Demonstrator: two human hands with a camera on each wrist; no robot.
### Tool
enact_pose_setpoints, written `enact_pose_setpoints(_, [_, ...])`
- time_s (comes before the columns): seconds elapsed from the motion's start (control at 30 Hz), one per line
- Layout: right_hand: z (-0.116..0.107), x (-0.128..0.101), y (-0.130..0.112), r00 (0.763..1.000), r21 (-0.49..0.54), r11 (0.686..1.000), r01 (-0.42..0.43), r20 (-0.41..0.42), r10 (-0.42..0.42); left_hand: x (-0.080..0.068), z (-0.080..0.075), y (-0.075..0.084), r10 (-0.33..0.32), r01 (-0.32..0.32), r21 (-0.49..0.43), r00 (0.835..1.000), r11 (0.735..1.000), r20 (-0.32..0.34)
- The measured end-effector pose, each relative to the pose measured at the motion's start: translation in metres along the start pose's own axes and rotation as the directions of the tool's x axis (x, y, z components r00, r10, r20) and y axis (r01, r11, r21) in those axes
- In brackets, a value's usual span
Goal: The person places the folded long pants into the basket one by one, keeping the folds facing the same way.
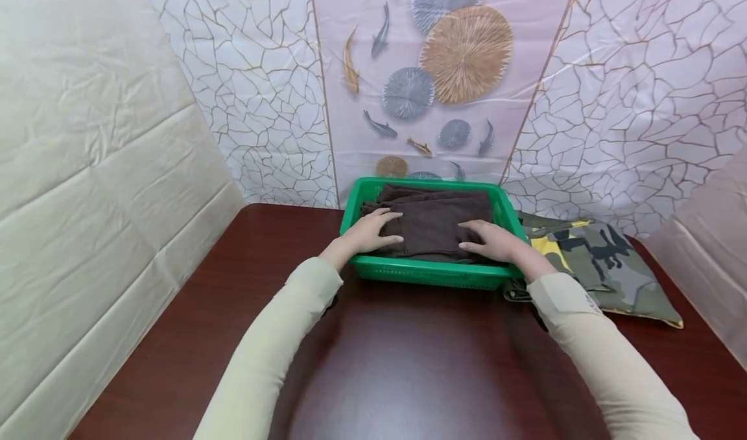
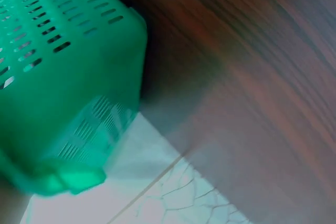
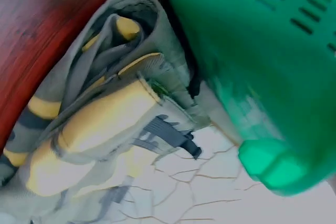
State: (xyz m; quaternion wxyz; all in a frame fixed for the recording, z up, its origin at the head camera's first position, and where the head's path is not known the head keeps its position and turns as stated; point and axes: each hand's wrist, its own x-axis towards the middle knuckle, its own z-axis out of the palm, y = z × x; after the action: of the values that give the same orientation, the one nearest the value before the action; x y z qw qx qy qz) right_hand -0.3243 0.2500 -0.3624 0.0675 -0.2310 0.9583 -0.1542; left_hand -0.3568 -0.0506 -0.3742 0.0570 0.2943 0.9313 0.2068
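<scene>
Backdrop (image 1: 251, 90) of white sheeting with a brown crackle pattern; its pink centre panel (image 1: 373, 45) carries printed fish and round discs. Below it, a dark red-brown table (image 1: 397, 362) with a glossy top; the wood grain reads most clearly from the left wrist.

Container: green plastic basket (image 1: 432, 273), upright at the far side of the table, near the backdrop. Contents: dark brown cloth (image 1: 432, 226), folded and layered, lying flat inside below the rim. Only the head view shows this interior.

Hands, head view: left hand (image 1: 372, 232) reaches over the basket's left side, right hand (image 1: 493, 240) over its right. Fingers of both are spread and slightly bent, fingertips at the brown cloth on opposite sides. Grip: both look relaxed, clenched on nothing; how firmly they press, cannot tell.

Left wrist view adds the basket's outer wall, with rows of slots, and the table edge against the backdrop.

Right wrist view: camouflage cloth (image 1: 618, 265) close beside the basket, outside it. Seen here are a looped fold, yellow patches and a dark strap-like piece (image 3: 191, 145), details too small from the head. The head view gives its full spread along the table's right side.
</scene>
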Motion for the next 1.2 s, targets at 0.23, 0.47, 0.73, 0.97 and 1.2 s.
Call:
enact_pose_setpoints(0.23, [-0.005, -0.027, -0.012, 0.997, -0.049, 0.999, 0.003, -0.073, -0.006, -0.016, -0.01, 0.013, 0.078, -0.069, 0.097, 0.993, 0.993, -0.093])
enact_pose_setpoints(0.47, [-0.004, -0.054, -0.011, 0.968, -0.016, 1.0, -0.007, -0.252, 0.003, -0.031, -0.013, 0.008, -0.02, 0.059, 0.235, 0.986, 0.97, -0.164])
enact_pose_setpoints(0.73, [0.001, -0.077, -0.001, 0.931, 0.019, 0.999, -0.038, -0.363, 0.043, -0.039, -0.008, -0.003, -0.147, 0.16, 0.13, 0.983, 0.978, -0.106])
enact_pose_setpoints(0.97, [0.004, -0.096, 0.002, 0.905, 0.024, 0.999, -0.044, -0.423, 0.05, -0.044, 0.0, -0.005, -0.196, 0.205, 0.103, 0.976, 0.973, -0.098])
enact_pose_setpoints(1.2, [0.0, -0.108, 0.016, 0.882, 0.025, 0.996, -0.089, -0.463, 0.09, -0.047, 0.001, -0.006, -0.229, 0.239, 0.136, 0.97, 0.961, -0.083])
